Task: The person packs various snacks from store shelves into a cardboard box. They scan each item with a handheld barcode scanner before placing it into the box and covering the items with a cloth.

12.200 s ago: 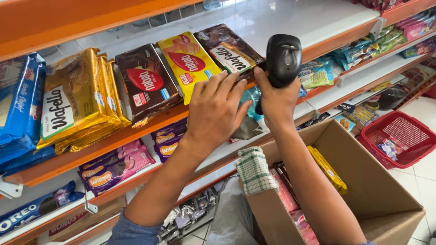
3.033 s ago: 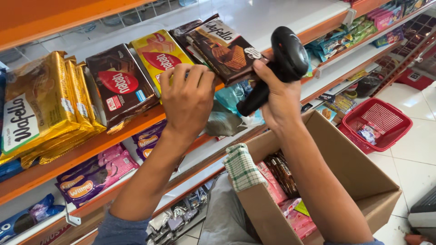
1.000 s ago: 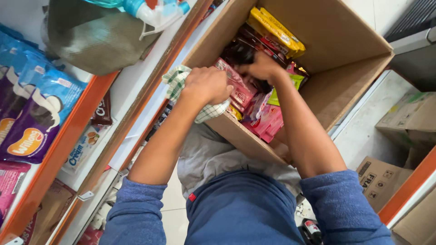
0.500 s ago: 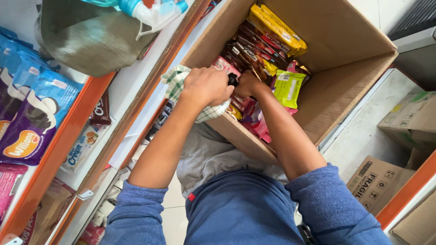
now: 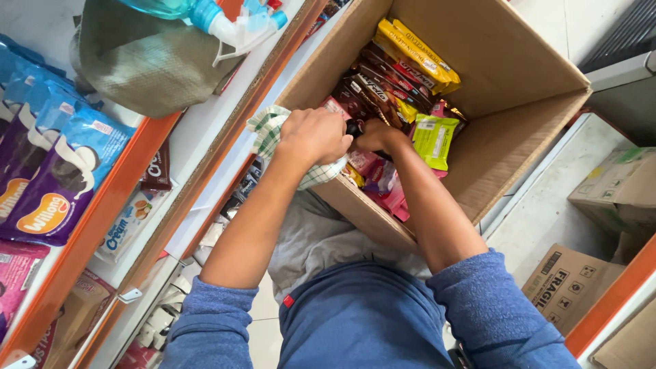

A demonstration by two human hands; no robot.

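Left hand fingers curled, pressing checked cloth on near-left rim of cardboard box. Right hand down inside box, fingers closed round small black thing, mostly hidden, kind unclear. Around it: brown and yellow biscuit packs at far side, green pack just right, pink packs near. Left: orange shelf, blue packs, spray bottle.

Green-and-white checked cloth, brown carton (yellow, lime, pink packets), orange shelves.
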